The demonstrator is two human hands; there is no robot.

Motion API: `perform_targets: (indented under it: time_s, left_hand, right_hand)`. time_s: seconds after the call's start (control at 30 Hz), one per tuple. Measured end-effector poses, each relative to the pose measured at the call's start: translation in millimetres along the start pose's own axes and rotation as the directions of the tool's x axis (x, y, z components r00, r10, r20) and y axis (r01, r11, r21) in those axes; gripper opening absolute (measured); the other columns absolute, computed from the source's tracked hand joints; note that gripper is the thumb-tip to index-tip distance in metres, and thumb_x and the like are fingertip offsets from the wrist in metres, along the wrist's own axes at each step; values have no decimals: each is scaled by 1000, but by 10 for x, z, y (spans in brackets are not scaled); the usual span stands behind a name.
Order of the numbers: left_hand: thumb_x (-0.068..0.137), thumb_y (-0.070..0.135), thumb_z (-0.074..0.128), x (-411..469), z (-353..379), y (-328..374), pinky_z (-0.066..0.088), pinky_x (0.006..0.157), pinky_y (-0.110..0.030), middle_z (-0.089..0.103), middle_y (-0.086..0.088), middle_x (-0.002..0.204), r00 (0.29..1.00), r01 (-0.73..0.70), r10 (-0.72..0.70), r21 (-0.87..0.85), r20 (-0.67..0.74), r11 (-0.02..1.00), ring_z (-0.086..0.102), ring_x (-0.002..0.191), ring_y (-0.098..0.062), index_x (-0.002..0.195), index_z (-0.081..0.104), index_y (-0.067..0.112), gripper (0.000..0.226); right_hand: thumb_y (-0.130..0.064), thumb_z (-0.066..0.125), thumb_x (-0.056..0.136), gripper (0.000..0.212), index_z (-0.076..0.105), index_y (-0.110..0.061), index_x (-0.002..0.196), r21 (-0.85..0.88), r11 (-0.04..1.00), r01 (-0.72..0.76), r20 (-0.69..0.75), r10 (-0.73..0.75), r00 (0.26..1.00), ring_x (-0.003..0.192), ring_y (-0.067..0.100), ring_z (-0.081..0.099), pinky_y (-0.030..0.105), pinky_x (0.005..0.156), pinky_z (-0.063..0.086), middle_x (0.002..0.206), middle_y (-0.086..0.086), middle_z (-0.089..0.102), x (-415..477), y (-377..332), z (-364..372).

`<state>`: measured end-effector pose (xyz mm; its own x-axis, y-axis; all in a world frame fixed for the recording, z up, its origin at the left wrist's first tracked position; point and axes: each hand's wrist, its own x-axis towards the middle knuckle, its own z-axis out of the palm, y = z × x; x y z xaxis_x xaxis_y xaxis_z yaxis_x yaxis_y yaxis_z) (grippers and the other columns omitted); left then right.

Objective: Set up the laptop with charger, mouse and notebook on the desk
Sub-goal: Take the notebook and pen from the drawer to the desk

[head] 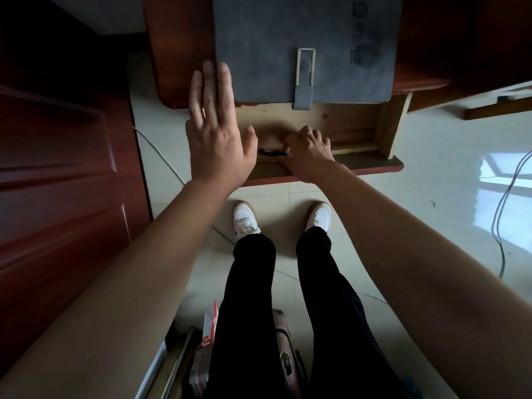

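Fingers (288,142) of the right hand (309,152) curl on something small and dark (273,152) in the open drawer (357,133); left hand (216,131) hovers splayed, empty. Notebook (288,47) lies upper centre on the table (178,53), likely stiff and light; grip its edges.

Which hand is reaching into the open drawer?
The right hand. Its fingers curl down inside the drawer at a small dark thing. The left hand is flat and spread open, raised beside the grey notebook.
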<state>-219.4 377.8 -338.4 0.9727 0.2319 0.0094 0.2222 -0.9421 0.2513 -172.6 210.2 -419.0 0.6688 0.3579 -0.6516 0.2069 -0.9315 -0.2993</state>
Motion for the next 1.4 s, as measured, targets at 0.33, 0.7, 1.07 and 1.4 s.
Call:
perform_targets:
  time_s: [0.33,0.7,1.07,1.4]
  left_hand:
    - [84,33,61,-103,20,112,33,112,-41,19,-23,161,995,95,-97,-100,-16,990,17,150,-37,155,19,2,88]
    - [86,40,67,-884,369,602,24,114,-54,5,-18,164,432,889,-801,-347,415,299,17,147,-41,158,-1,22,101]
    - [82,5,61,-517,61,1011,39,87,-18,37,-7,150,375,712,-772,-693,513,-114,55,91,-7,157,-5,28,103]
    - [94,16,59,42,-181,698,35,75,8,-3,-19,164,785,403,-601,-860,148,315,46,106,30,157,-10,11,93]
  right_hand:
    - [-29,40,106,30,51,-9,127,557,822,-117,-345,357,868,95,34,59,34,73,36,120,17,57,-792,175,71]
    - [-32,33,107,33,43,-21,136,966,48,-256,99,841,532,98,28,62,48,95,53,117,9,59,-951,544,234]
    - [-31,31,107,30,33,-21,136,963,265,-37,-168,707,687,114,31,60,55,99,50,129,3,52,-1062,49,-155]
    - [-34,34,107,37,33,-20,141,865,486,127,-442,616,651,89,30,64,40,82,50,118,-11,55,-848,30,-785]
